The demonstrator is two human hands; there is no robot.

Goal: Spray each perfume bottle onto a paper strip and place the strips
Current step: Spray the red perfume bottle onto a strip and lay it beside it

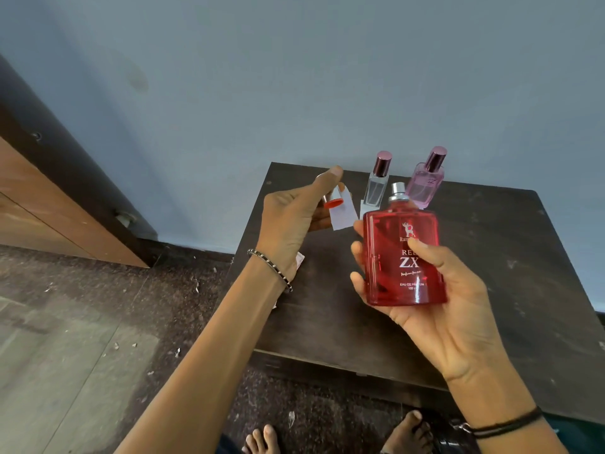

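Blue wall behind, dark table (491, 257) pushed up against it, with a slim clear bottle (376, 185) and a pink bottle (425, 188) standing at the back. The big red perfume bottle (404, 257) is up in the right hand (451, 316), fingers wrapped round its sides, sprayer bare. The glass looks heavy and slick, so I'd grip low around the body. The left hand (291, 217) pinches the floppy paper strip (343, 214) plus the red cap (334, 199).

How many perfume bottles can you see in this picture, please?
3. The red bottle, uncapped, is held in the right hand; the clear bottle and the pink bottle stand side by side on the table by the wall. None seems hidden.
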